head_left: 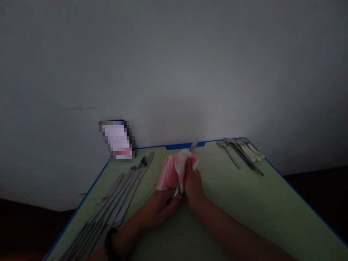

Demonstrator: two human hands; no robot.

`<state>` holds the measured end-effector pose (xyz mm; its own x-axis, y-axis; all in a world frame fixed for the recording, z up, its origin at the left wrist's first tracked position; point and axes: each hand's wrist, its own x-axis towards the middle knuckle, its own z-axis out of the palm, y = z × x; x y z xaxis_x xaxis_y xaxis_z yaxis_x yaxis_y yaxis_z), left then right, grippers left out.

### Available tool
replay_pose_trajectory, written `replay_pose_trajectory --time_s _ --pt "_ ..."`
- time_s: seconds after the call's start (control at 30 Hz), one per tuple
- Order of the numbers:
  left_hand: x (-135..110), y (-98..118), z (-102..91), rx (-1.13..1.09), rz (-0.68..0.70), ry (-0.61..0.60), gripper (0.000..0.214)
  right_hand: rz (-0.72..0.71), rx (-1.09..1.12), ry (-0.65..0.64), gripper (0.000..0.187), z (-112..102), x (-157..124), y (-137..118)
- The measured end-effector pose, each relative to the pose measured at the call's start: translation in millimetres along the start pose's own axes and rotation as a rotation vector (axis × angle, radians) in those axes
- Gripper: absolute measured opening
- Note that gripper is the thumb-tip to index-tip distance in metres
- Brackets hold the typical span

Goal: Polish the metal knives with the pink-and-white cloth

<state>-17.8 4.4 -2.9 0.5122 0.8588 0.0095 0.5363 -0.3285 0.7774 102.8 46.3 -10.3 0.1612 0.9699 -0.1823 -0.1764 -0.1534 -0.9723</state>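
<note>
My left hand (160, 208) is closed around the metal handle of a table knife (193, 147), which points away from me. A pink and white cloth (170, 172) wraps the middle of the knife, and the blade's end sticks out beyond it. My right hand (194, 186) grips the cloth from the right side, with its thumb on top, pressing it around the knife. The part of the knife under the cloth is hidden. Both hands are held close together above the middle of the green table (231, 210).
Several long knives (116, 203) lie in a row on the left side. At the back right are forks and spoons, some with white handles (248, 152), beside dark metal ones (240, 154). A phone (116, 139) leans against the grey wall (174, 72) at the back left.
</note>
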Motion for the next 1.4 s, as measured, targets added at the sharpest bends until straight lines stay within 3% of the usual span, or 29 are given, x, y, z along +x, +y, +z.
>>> replay_pose_trajectory --time_s 0.1,0.2,0.3,0.4,0.53,0.63,0.67,0.77,0.87,1.13,1.3,1.4 --pt "1.5 5.1 2.1 0.065 0.002 0.021 0.037 -0.05 -0.083 -0.013 0.059 0.3 -7.1 -13.5" --pt "3.6 18.3 -2.3 0.115 -0.005 0.03 0.035 -0.232 -0.176 -0.085 0.054 -11.6 -3.7 -38.3" --pt "4.2 31.6 -17.4 0.119 -0.011 -0.027 0.036 -0.499 -0.282 -0.305 0.046 -31.4 1.4 -64.6" --pt "5.2 40.2 -44.5 0.094 -0.044 -0.05 0.03 -0.622 -0.541 -0.577 0.039 -51.3 4.6 -83.2" --pt "13.5 59.7 -82.5 -0.146 -0.039 0.352 0.023 -0.67 -0.906 -0.801 0.031 -67.6 6.3 -97.6" --pt "25.4 86.0 -92.3 -0.574 0.061 0.66 0.025 -0.709 -0.982 -0.848 0.03 -69.6 1.8 -106.9" --pt "29.6 94.8 -91.5 -0.736 0.08 0.701 0.027 -0.706 -0.973 -0.85 0.03 -68.5 -1.3 -109.9" --pt "39.3 114.3 -84.0 -1.156 0.154 0.729 0.029 -0.637 -0.923 -0.842 0.031 -62.7 -12.8 -115.9" --pt "41.2 120.7 -79.1 -1.371 0.2 0.62 0.036 -0.579 -0.898 -0.862 0.034 -56.5 -21.7 -115.0" --pt "21.8 107.8 -98.7 -1.449 0.299 0.54 0.048 -0.546 -0.923 -0.865 0.024 -60.3 -21.8 -112.9" --pt "2.8 95.2 -119.0 -1.365 0.495 0.694 0.05 -0.539 -0.967 -0.929 0.023 -76.8 -18.7 -136.3" --pt "-0.2 93.1 -122.5 -1.348 0.535 0.793 0.048 -0.559 -0.994 -0.873 0.019 -84.8 -22.4 -147.1"
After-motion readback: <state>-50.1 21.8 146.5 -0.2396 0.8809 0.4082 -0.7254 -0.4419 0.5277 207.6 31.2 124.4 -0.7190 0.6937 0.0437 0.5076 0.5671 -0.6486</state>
